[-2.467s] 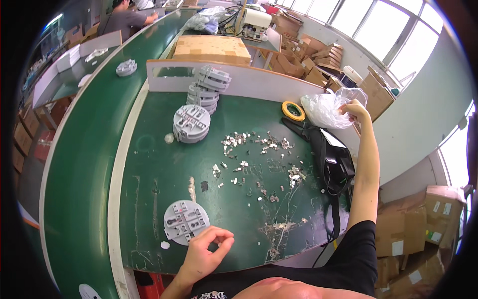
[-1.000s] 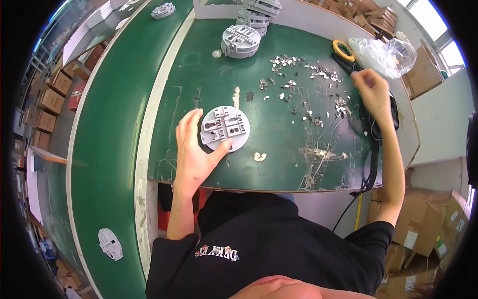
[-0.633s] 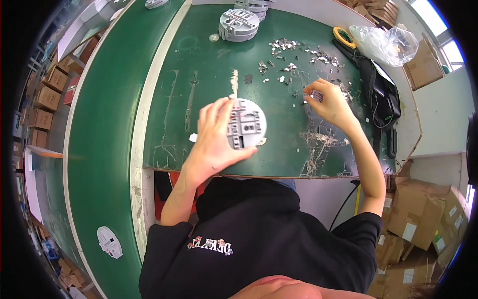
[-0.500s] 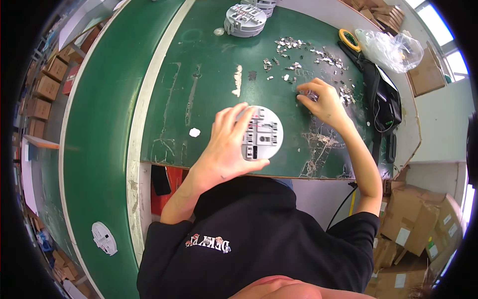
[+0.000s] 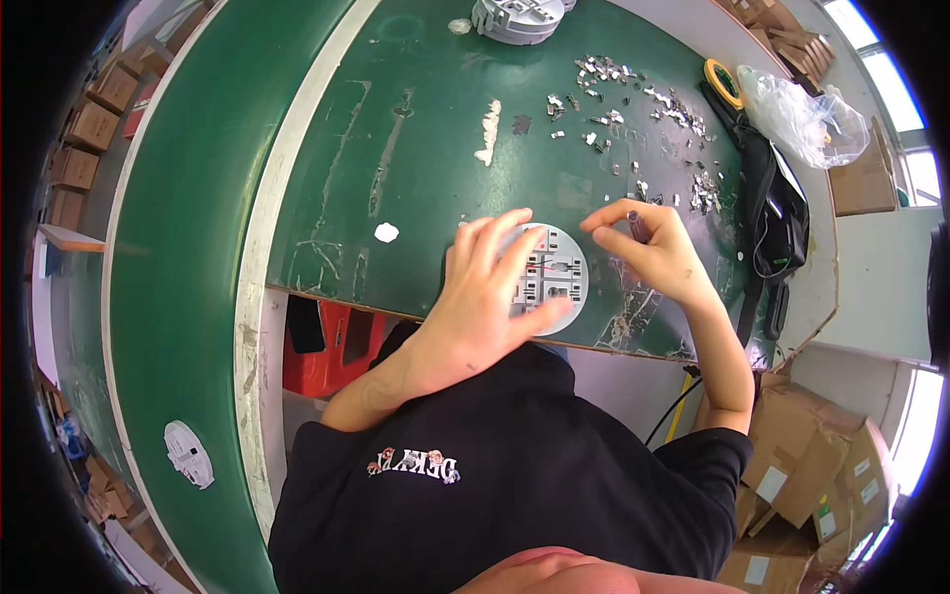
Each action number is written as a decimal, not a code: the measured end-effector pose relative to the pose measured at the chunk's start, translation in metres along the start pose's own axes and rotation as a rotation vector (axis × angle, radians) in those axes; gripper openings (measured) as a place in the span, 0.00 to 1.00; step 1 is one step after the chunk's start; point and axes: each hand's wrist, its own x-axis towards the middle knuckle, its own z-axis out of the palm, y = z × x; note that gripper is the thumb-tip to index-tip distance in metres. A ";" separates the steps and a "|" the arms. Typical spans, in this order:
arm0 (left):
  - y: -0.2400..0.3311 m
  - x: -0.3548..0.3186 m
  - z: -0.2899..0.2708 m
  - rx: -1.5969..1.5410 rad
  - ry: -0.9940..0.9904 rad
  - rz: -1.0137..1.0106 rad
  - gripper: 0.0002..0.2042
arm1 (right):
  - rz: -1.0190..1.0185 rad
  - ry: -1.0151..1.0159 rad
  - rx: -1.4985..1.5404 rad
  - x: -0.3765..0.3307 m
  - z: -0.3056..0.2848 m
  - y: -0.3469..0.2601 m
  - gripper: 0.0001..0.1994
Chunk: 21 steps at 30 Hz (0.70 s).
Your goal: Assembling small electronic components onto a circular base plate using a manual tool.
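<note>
Since half a second ago, little has shifted: the round grey plastic part (image 5: 547,278) stays at the near edge of the green counter (image 5: 435,148), and the right hand (image 5: 655,253) has drawn back slightly from the scattered metal pieces toward it.

Left hand (image 5: 482,309) lies flat over the round part, fingers spread, pinning it to the counter rather than gripping it. Right hand hovers just beside the part's right rim, its fingers curled around a small dark object; what that object is cannot be told.

To do this step well, it seems wise to keep the left palm pressing steadily so the part does not turn, and to bring the right fingertips straight down onto the slots in its face.

Farther out, small metal clips (image 5: 633,99) lie loose across the counter. Beyond them sits a stack of similar grey parts (image 5: 517,15). On the right, a clear plastic bag (image 5: 804,107) lies crumpled; its contents cannot be made out. A yellow tape roll (image 5: 723,83) rests beside it. Cardboard boxes (image 5: 811,485) stand on the floor; their contents are hidden.
</note>
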 end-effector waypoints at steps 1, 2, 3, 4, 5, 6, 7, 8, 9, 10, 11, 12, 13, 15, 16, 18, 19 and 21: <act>-0.002 0.003 0.000 -0.004 -0.011 0.003 0.28 | 0.008 0.008 0.005 -0.002 0.002 0.000 0.05; -0.004 0.006 -0.002 -0.035 -0.033 -0.005 0.24 | 0.018 -0.005 0.049 -0.004 0.005 0.000 0.05; -0.008 0.010 -0.004 -0.065 -0.055 -0.013 0.20 | 0.028 -0.017 0.094 -0.006 0.008 0.000 0.05; -0.011 0.012 -0.005 -0.096 -0.077 -0.020 0.15 | 0.037 -0.028 0.138 -0.008 0.010 0.000 0.04; -0.012 0.014 -0.006 -0.126 -0.100 -0.027 0.11 | 0.046 -0.039 0.183 -0.010 0.013 0.001 0.04; -0.012 0.015 -0.006 -0.131 -0.113 -0.021 0.11 | 0.053 -0.027 0.189 -0.011 0.015 0.002 0.04; -0.011 0.016 -0.007 -0.158 -0.110 -0.047 0.09 | 0.049 -0.021 0.181 -0.013 0.017 0.003 0.05; -0.010 0.017 -0.007 -0.184 -0.107 -0.073 0.07 | 0.045 -0.017 0.172 -0.013 0.019 0.004 0.05; -0.009 0.018 -0.008 -0.211 -0.103 -0.100 0.05 | 0.042 -0.013 0.163 -0.014 0.021 0.005 0.05; -0.009 0.019 -0.008 -0.237 -0.099 -0.129 0.03 | 0.038 -0.011 0.154 -0.014 0.022 0.006 0.05; -0.009 0.019 -0.009 -0.240 -0.108 -0.128 0.03 | 0.044 -0.004 0.158 -0.014 0.024 0.005 0.05; -0.010 0.020 -0.010 -0.245 -0.116 -0.127 0.04 | 0.045 -0.004 0.166 -0.013 0.025 0.004 0.05; -0.010 0.021 -0.010 -0.249 -0.123 -0.127 0.04 | 0.046 -0.004 0.174 -0.012 0.025 0.001 0.05; -0.012 0.022 -0.011 -0.256 -0.136 -0.128 0.05 | 0.046 -0.008 0.189 -0.011 0.026 -0.001 0.04; -0.012 0.022 -0.011 -0.258 -0.140 -0.131 0.05 | 0.050 -0.008 0.191 -0.010 0.027 -0.001 0.04; -0.012 0.022 -0.011 -0.241 -0.131 -0.113 0.04 | 0.040 -0.014 0.181 -0.007 0.029 -0.002 0.04; -0.012 0.022 -0.011 -0.232 -0.125 -0.104 0.04 | 0.034 -0.018 0.175 -0.006 0.029 -0.002 0.04; -0.012 0.022 -0.011 -0.224 -0.118 -0.099 0.04 | 0.029 -0.025 0.169 -0.005 0.030 -0.003 0.04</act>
